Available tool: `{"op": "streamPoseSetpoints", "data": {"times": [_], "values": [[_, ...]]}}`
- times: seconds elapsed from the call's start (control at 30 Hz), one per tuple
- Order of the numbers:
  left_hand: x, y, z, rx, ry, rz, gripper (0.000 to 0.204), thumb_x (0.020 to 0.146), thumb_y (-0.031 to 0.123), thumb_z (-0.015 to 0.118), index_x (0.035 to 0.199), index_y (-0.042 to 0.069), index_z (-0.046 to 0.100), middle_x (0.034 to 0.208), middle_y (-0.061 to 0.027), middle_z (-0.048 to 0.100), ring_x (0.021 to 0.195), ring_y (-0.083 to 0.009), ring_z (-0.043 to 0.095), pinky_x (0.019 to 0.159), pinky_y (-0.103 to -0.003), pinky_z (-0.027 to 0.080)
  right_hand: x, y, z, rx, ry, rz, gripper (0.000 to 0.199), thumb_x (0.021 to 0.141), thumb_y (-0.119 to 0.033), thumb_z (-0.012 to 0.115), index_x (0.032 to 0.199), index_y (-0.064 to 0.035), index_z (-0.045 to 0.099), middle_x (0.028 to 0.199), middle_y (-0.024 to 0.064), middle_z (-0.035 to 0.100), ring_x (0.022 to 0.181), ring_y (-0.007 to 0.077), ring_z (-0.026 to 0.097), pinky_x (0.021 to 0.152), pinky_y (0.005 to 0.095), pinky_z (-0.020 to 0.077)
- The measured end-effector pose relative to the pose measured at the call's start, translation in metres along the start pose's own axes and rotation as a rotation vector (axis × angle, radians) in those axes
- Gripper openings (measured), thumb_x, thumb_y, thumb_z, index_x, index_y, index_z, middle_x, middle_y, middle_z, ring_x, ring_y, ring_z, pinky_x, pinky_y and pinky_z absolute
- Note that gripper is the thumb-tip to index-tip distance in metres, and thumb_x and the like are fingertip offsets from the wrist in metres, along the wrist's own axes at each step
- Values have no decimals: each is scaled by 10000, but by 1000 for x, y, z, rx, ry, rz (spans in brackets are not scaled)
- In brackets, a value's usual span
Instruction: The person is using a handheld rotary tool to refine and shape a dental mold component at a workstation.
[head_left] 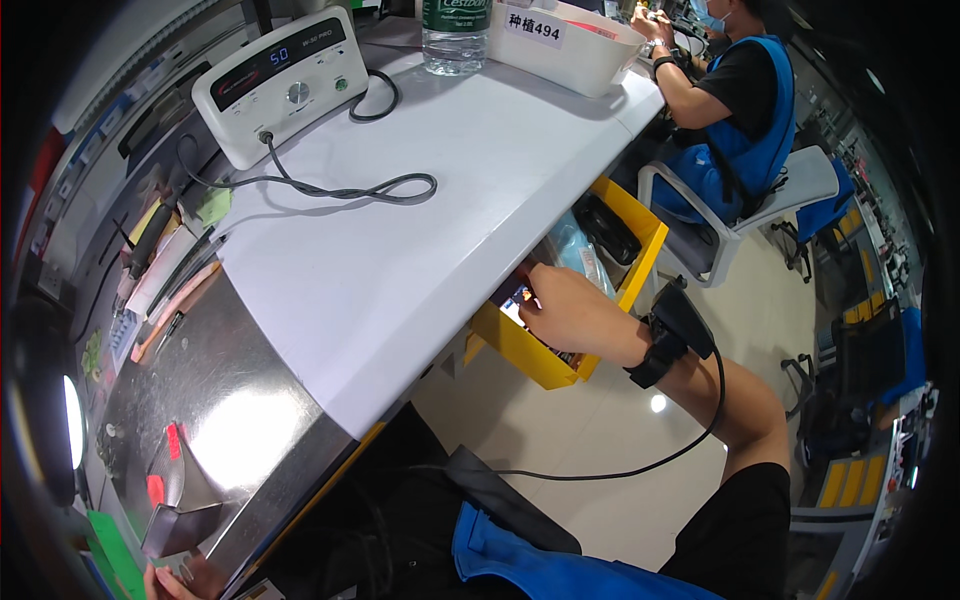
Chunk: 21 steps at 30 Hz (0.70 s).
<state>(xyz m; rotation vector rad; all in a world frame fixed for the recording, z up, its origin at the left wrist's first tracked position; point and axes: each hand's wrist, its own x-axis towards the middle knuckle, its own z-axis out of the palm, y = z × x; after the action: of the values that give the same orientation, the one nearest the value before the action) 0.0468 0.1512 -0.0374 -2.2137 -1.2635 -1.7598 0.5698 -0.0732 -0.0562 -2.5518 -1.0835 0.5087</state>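
My right hand (pixel 575 315) reaches into a yellow drawer (pixel 548 362) under the table's edge. Its fingers curl round something dark with a small bright coloured patch, partly hidden by the tabletop and the hand itself. A black strap with a cabled unit (pixel 668 345) sits on my right wrist. Farther back in the drawer lie a black case (pixel 608 228) and a light-blue plastic packet (pixel 575 250). Only the fingertips of my left hand (pixel 172 583) show at the lower left edge, close to a metal scoop-like tray (pixel 185 490) with red patches; their grip is cut off.
A white control box (pixel 285 85) with a dial and looped cable stands on the white tabletop (pixel 330 260). Behind are a water bottle (pixel 456 40) and a white bin (pixel 560 50). Handpieces (pixel 152 240) lie left of the metal plate (pixel 250 400). A co-worker (pixel 735 110) sits at the upper right.
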Motion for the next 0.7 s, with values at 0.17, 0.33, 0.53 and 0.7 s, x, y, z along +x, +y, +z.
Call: {"op": "streamPoseSetpoints", "data": {"times": [0.17,0.33,0.53,0.7], "values": [[1,9,4,-36,-2,-6,251,972,158,742,1030,-81,692,836,-165,716,690,-222,681,621,-315,561,1,8,3,38,37,-34,294,915,-154,622,1052,106,614,996,320,693,959,467,689,844,489,551],[1,9,7,-33,-10,1,251,972,159,740,1030,-82,697,827,-160,713,671,-217,675,599,-314,557,-1,1,-2,38,-30,0,310,963,-145,600,1140,109,601,1075,302,691,1000,437,677,884,471,537],[3,7,3,-16,-10,1,259,976,176,737,1026,-75,699,821,-153,710,656,-219,654,596,-327,544,-16,-3,-16,82,20,-12,287,951,-144,609,1140,72,610,1072,291,686,1004,435,675,876,471,536],[6,16,8,78,5,91,263,982,203,730,989,-58,709,817,-148,709,657,-235,654,608,-347,535,-40,19,-6,-8,582,-311,387,926,-136,646,1267,27,563,1281,303,607,1243,417,559,1056,490,429]]}}
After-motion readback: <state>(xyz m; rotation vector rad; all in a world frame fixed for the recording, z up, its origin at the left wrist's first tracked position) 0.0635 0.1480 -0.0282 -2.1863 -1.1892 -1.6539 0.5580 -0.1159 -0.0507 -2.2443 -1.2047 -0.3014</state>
